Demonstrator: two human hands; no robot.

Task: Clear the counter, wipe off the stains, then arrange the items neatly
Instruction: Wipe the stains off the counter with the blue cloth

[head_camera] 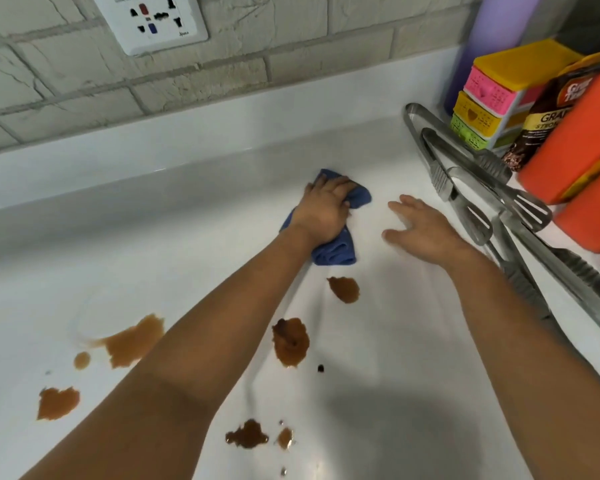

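Note:
My left hand [324, 209] presses a crumpled blue cloth [335, 252] onto the white counter [378, 341], fingers curled over its top. My right hand [421, 225] lies flat on the counter just right of the cloth, fingers spread, holding nothing. Several brown stains mark the counter nearer to me: one just below the cloth [343, 289], a darker one [290, 341] beside my left forearm, a wide smear [132, 342] at the left, and others [58, 403] [246, 434] toward the front.
Metal tongs [465, 174] and a slotted spatula lie along the right side. Behind them stand a small coloured drawer unit [492, 98], a brown coffee pouch [541, 112], an orange pack [575, 140] and a purple bottle [482, 36]. A wall socket [153, 20] sits on the brick backsplash.

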